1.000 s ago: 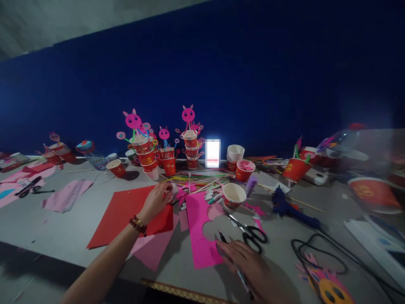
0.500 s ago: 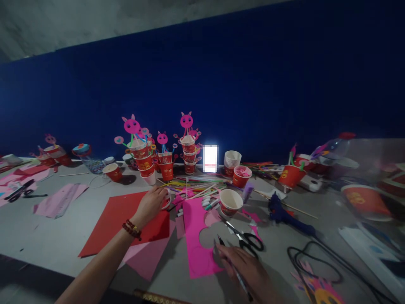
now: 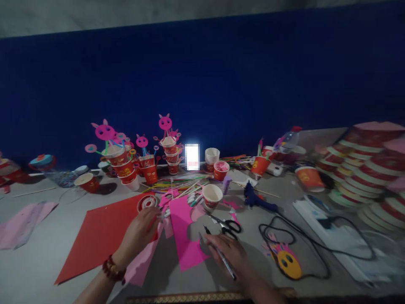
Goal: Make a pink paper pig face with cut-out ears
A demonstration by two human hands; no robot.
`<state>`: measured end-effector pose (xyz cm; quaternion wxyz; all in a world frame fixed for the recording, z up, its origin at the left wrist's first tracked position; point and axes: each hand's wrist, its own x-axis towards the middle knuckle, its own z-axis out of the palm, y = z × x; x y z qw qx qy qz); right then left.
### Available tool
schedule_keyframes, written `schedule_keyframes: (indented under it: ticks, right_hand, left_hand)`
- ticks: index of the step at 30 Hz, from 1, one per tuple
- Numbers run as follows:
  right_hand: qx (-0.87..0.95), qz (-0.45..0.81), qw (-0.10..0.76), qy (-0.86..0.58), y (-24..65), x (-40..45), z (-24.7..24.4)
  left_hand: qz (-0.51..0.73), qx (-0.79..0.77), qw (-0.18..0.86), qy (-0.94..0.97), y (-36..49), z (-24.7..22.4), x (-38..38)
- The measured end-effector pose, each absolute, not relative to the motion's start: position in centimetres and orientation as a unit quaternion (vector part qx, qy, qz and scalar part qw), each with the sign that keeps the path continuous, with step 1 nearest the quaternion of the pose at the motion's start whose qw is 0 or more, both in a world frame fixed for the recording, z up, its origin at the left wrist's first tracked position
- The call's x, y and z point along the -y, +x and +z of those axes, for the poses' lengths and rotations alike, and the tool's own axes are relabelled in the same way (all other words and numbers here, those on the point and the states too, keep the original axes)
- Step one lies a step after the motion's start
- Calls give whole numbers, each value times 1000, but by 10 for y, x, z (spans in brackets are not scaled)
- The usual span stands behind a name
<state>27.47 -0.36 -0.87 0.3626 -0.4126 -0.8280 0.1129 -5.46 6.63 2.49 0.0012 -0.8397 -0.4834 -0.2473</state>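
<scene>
My left hand (image 3: 144, 226) hovers over the right part of a red sheet (image 3: 98, 228), its fingers bent and close together beside a white tape roll (image 3: 148, 203); what it holds, if anything, cannot be made out. In my right hand (image 3: 226, 251) is a black and silver pen (image 3: 225, 261), its tip pointing up and left. Between the hands lies a bright pink sheet (image 3: 182, 232) with rounded cut-outs. Black-handled scissors (image 3: 232, 228) rest just above my right hand, below a paper cup (image 3: 212, 196).
Stacked cups with pink faces (image 3: 104, 131) stand at the back left. A blue glue gun (image 3: 257, 200) and its black cord lie to the right, near a yellow face cutout (image 3: 289, 264). A tall cup pile (image 3: 363, 169) stands at far right.
The view has turned right, and table objects appear farther left. My left hand has come back from the tape roll, which shows more fully now. The pen is still in my right hand.
</scene>
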Motion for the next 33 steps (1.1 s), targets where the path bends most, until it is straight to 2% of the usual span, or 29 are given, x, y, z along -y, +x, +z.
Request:
schedule_keyframes:
  ticks: [3,6,13,15,17,20,23,27,33]
  right_hand:
    - [840,54,349,-411,284,9,-1]
    - [819,0,318,-477,309,6,5]
    - [830,-64,120,-541,376,-51,15]
    - [827,-80,89,-550,386,-64,14]
    - [826,-84,98,-549,388,-68,13]
    - [816,-62,165,-550,374,-54,13]
    - [821,24,222,-526,337,-23,13]
    - [852,128,199,-466,280,14,7]
    - [822,149,214,-506,252,22,-1]
  left_hand:
    - [-267,457,-30,-848,-40,16,-52]
    - [-294,460,-30,-837,-37,12,-45]
    - [-286,488,-80,-821,-39,7,-33]
    - [-278,492,-78,-822,-34,6,-29]
    - [-266,501,-73,-820,-29,5,-25]
    - [-248,525,-71,-811,-22,0,-18]
    - [-244,554,-75,-792,-15,-4,-10]
    - [-257,584,-79,-765,-5,-8,-2]
    - [-267,603,-113,-743,8,-7,3]
